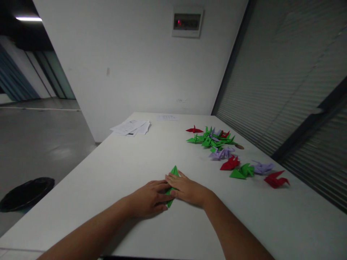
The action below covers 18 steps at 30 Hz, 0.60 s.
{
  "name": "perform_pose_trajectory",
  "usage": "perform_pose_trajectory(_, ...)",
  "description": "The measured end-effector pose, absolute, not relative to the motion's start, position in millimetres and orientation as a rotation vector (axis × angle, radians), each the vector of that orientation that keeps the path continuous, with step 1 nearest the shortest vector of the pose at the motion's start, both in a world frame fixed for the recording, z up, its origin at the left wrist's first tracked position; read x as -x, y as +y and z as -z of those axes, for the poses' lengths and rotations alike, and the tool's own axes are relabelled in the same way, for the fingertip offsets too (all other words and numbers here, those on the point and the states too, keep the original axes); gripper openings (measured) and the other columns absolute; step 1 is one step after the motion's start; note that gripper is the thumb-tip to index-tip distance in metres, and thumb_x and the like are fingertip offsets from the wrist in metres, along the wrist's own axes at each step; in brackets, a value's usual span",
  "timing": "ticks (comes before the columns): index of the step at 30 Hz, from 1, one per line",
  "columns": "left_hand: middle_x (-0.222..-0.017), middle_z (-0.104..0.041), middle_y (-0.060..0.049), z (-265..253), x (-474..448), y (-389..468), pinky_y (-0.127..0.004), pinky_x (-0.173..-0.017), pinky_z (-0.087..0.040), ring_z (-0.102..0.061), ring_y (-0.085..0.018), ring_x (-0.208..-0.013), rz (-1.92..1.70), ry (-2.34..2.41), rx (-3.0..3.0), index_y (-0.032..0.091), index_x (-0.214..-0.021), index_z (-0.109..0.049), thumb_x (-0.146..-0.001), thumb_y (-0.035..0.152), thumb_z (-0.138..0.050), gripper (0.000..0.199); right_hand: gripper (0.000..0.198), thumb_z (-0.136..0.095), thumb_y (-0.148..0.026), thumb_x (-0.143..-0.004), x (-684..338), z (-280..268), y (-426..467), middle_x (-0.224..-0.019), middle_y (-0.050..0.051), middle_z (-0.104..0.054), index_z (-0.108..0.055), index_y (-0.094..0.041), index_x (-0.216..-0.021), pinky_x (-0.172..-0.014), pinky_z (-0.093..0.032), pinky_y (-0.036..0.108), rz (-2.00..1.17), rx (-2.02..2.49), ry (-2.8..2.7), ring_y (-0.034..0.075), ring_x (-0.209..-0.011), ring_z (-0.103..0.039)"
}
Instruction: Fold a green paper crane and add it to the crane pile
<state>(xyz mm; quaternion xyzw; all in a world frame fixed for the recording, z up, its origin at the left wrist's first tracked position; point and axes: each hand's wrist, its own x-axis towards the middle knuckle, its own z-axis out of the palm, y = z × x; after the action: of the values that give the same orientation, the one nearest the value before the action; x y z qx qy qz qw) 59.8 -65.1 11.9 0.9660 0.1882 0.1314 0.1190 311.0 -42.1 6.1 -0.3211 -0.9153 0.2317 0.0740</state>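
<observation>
We could make out printing on the loose sheets (130, 127) at the far left of the desk (108, 184), and lines or rows of it on the flat sheet (167, 117) near the wall (121, 72), but at that distance and in that dim light not a word could fairly be read. Faint marks (181, 100) on the wall just above the desk were equally illegible, and the wall box (187, 23) showed a red glow behind its dark window.

Our left hand (150, 196) lay low, fingers loosely extended over the lower part of the green folded paper (175, 170), thumb out near its bottom tip. Our right hand (191, 188) came across from the other side, nearly flat, its fingers resting over the middle of the paper and meeting those of the left. Both were open, pressing rather than gripping, and the paper lay on the desk beneath them, its pointed top showing beyond the fingers.

To the right we had a heap of folded birds (211, 140) in green, red and purple, with a red bird (275, 180) nearest the blinds (271, 97).
</observation>
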Motion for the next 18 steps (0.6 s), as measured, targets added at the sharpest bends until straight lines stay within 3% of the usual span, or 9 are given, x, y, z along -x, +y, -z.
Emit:
perform_pose_trajectory(8, -0.15, -0.057, -0.018, -14.7, -57.9, -65.4, -0.052, -0.119, -0.04, -0.05, -0.036, -0.142, -0.397, 0.492, -2.837, 0.022, -0.145, -0.06, -0.1, 0.037, -0.058, 0.047, 0.078, -0.043, -0.061, -0.104, -324.5, 0.6, -31.8, -0.169, 0.019, -0.023, -0.025, -0.016, -0.164, -0.128, -0.008, 0.058, -0.504, 1.245, -2.783, 0.031, -0.159, -0.018)
perform_pose_trajectory(14, -0.152, -0.056, -0.015, -14.5, -55.8, -65.7, -0.053, -0.12, -0.04, -0.048, -0.037, -0.144, -0.39, 0.494, -2.847, 0.024, -0.141, -0.063, -0.099, 0.037, -0.059, 0.044, 0.063, -0.04, -0.048, -0.107, -322.2, 8.9, -21.9, -0.167, 0.017, -0.031, -0.036, -0.015, -0.161, -0.127, -0.012, 0.061, -0.375, 1.447, -2.621, 0.033, -0.158, -0.022)
perform_pose_trajectory(18, -0.15, -0.057, -0.015, -13.6, -54.6, -66.4, -0.053, -0.12, -0.04, -0.048, -0.037, -0.144, -0.373, 0.518, -2.849, 0.026, -0.14, -0.064, -0.099, 0.039, -0.059, 0.043, 0.056, -0.045, -0.035, -0.104, -321.6, 17.0, -16.9, -0.16, 0.02, -0.044, -0.046, -0.012, -0.155, -0.126, -0.023, 0.057, -0.381, 1.475, -2.432, 0.032, -0.154, -0.033)
